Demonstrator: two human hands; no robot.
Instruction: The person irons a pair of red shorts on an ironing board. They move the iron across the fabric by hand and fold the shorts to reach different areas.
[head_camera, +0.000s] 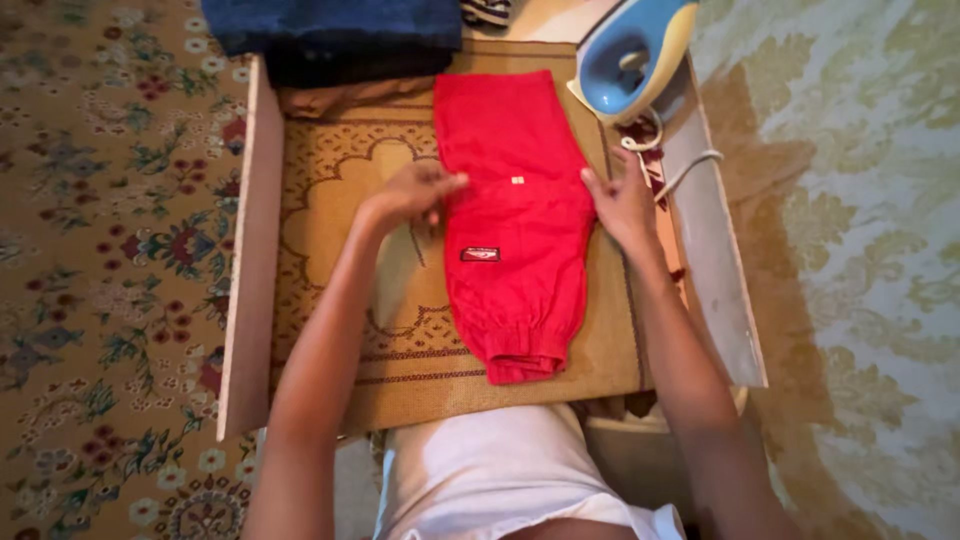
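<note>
On the tan patterned mat (330, 200) covering a low board (250, 250) lie folded red trousers (515, 220), a small dark label (480, 254) near their middle. Left hand (415, 190) and right hand (622, 200) rest open-fingered on their edges, gripping nothing. A blue iron (630, 50) stands by folded dark clothes (330, 35); floral carpet (110, 200) surrounds.

Floral carpet (110, 250) in olive and red on the left, pale green patterned carpet (860, 250) on the right; low wooden worktop (250, 300) between; warm, soft light.
</note>
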